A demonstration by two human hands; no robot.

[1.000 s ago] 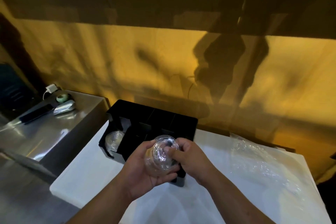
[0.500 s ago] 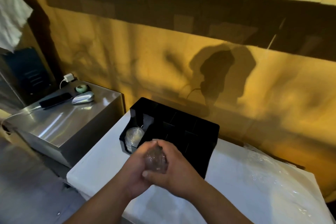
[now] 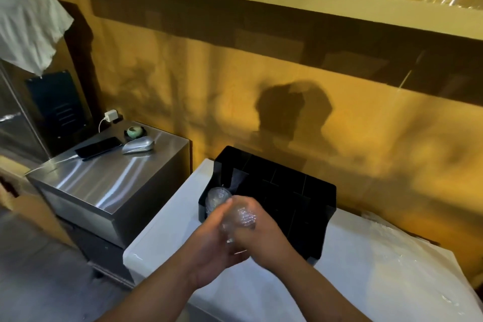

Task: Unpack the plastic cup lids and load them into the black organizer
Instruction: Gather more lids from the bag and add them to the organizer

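A stack of clear plastic cup lids (image 3: 239, 219) sits between both my hands, just in front of the black organizer (image 3: 295, 196) on the white counter (image 3: 162, 232). My left hand (image 3: 211, 251) cups the stack from below and the left. My right hand (image 3: 264, 240) wraps over it from the right. More clear lids (image 3: 215, 197) stand in the organizer's front left compartment. The organizer's other compartments look dark; their contents cannot be made out.
Clear plastic wrapping (image 3: 407, 251) lies crumpled on the counter's right part. Left of the counter stands a steel unit (image 3: 104, 185) carrying a phone (image 3: 98, 148), a silver object (image 3: 138, 145) and a small green dish (image 3: 134, 131). A yellow wall runs close behind.
The view has risen and swung left, so the hands and organizer sit lower and more to the right. My right hand has closed over the lid stack, which was more exposed one second ago.
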